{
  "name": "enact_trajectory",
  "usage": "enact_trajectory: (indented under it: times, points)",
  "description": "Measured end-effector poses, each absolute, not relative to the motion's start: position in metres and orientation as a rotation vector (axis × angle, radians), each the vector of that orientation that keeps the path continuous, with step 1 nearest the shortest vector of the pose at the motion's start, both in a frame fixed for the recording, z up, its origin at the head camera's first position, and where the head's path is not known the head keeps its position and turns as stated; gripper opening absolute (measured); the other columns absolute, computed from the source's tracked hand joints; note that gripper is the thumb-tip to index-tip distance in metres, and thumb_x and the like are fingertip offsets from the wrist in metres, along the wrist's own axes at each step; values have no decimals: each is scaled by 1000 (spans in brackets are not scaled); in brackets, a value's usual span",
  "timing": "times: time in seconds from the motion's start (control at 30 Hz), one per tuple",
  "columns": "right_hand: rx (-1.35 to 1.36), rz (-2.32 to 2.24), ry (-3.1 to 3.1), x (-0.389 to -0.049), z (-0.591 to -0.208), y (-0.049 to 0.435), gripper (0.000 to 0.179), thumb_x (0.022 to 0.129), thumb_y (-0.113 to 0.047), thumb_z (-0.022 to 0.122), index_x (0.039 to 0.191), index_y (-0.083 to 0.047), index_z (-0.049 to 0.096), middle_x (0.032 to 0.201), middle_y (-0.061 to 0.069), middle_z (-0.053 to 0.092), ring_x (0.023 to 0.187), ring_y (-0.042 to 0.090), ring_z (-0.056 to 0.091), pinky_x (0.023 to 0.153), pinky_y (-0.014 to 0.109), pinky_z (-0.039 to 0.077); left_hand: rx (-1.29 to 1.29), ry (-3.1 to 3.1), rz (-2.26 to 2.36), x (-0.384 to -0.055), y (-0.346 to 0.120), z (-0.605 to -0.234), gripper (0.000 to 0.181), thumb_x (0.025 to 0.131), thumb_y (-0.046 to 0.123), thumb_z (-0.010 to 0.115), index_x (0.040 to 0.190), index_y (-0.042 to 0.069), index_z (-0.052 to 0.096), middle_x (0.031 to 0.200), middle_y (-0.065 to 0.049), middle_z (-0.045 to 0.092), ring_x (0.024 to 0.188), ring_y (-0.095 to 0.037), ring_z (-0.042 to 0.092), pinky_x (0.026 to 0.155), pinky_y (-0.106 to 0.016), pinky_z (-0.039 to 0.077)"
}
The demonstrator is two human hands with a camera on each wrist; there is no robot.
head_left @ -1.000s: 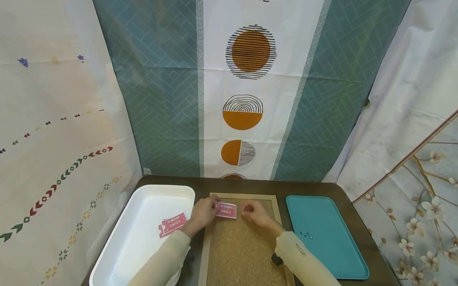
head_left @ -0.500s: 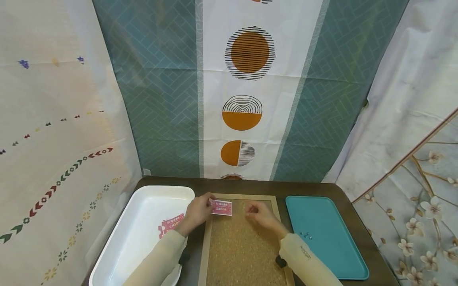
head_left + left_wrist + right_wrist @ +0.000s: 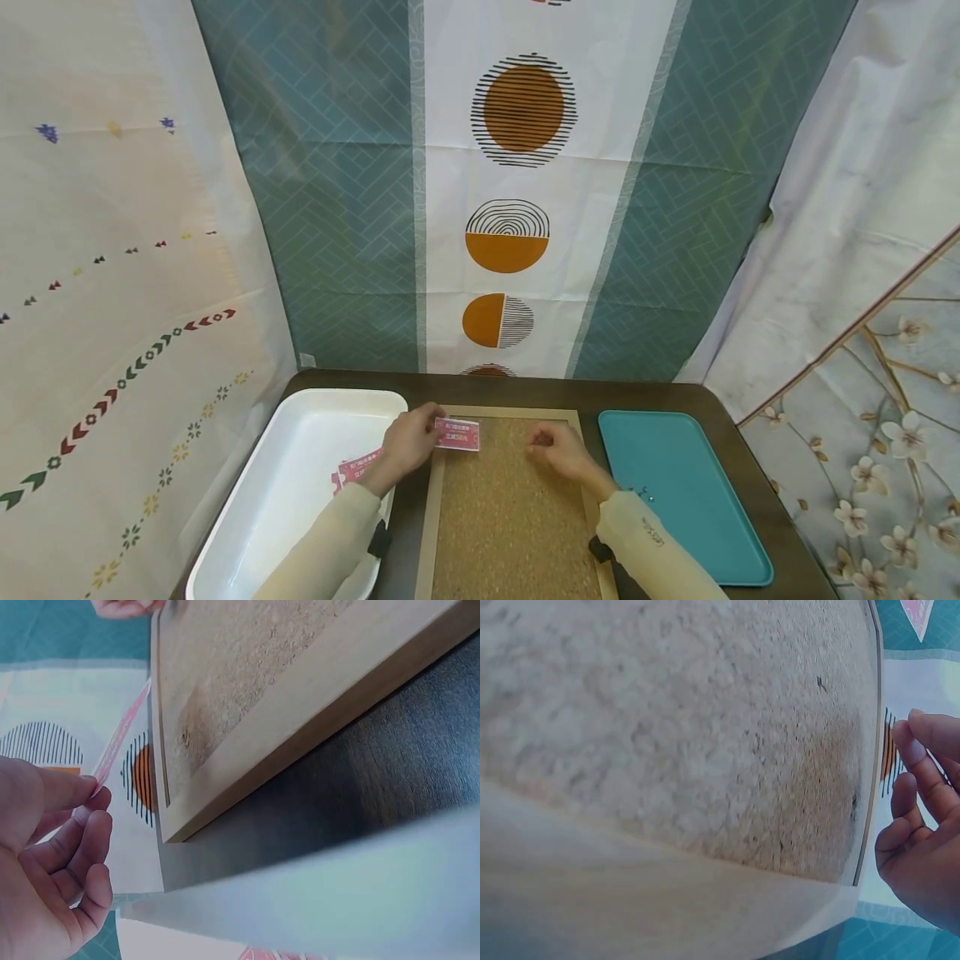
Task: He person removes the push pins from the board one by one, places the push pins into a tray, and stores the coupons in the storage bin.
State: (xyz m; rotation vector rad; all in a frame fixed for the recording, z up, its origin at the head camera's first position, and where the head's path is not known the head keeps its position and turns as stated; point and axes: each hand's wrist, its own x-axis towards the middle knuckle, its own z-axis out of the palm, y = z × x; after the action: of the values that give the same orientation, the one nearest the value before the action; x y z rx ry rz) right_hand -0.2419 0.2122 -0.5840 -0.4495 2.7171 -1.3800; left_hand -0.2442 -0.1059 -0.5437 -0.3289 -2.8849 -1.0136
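Note:
Over the top left corner of the framed corkboard, my left hand pinches a pink printed coupon by its left edge. The left wrist view shows that coupon nearly edge-on, between thumb and forefinger. My right hand hovers above the upper right of the corkboard, apart from the coupon. In the right wrist view, its thumb and forefinger tips meet and the other fingers curl; I cannot tell whether something small is between them. More pink coupons lie in the white tray, partly hidden by the left arm.
The white tray stands left of the corkboard, its rim close to the left forearm. On the right lies a teal tray with several tiny shiny pieces in it. Both trays and the board rest on a dark table before hanging cloths.
My left hand has moved left with the coupon, from mid-board towards the board's left frame. My right hand has shifted slightly right, widening the gap between the hands.

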Motion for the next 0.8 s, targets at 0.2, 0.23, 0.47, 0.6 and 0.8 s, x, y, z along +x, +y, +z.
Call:
enact_trajectory:
  times: [0.2, 0.23, 0.47, 0.6, 0.8]
  points:
    - [-388, -1360, 2710, -244, -583, 217, 6, 93, 0, 75, 98, -2, 72, 92, 2, 71, 84, 14, 61, 74, 28, 51, -324, -2879, -1028, -243, -108, -541, 26, 94, 13, 79, 118, 9, 72, 88, -6, 73, 66, -15, 57, 56, -31, 45]
    - [-395, -1358, 2713, -244, -583, 218, 6, 93, 0, 75, 98, -2, 72, 92, 2, 71, 83, 14, 61, 73, 28, 51, -323, -2878, -1027, -242, -109, -541, 26, 94, 13, 79, 119, 9, 72, 87, -5, 72, 66, -15, 56, 56, -31, 45]
    - [-382, -1336, 2758, -241, -586, 225, 7, 93, -1, 75, 95, -7, 73, 91, 0, 71, 83, 13, 60, 72, 28, 51, -300, -2893, -1020, -241, -113, -542, 29, 95, 13, 78, 122, 7, 72, 85, -4, 70, 65, -14, 56, 55, -30, 44]
    - [-365, -1326, 2784, -239, -588, 230, 10, 92, 1, 75, 93, -9, 73, 91, 0, 70, 82, 13, 60, 72, 29, 51, -286, -2887, -1012, -241, -116, -542, 28, 95, 13, 78, 121, 6, 72, 84, -4, 69, 65, -15, 56, 55, -30, 44]
    - [-336, -1314, 2789, -237, -587, 238, 5, 93, -1, 76, 94, -5, 73, 89, 1, 70, 80, 13, 59, 69, 28, 50, -264, -2893, -1025, -241, -118, -541, 28, 95, 13, 77, 121, 7, 71, 85, -4, 69, 66, -16, 57, 54, -31, 45]
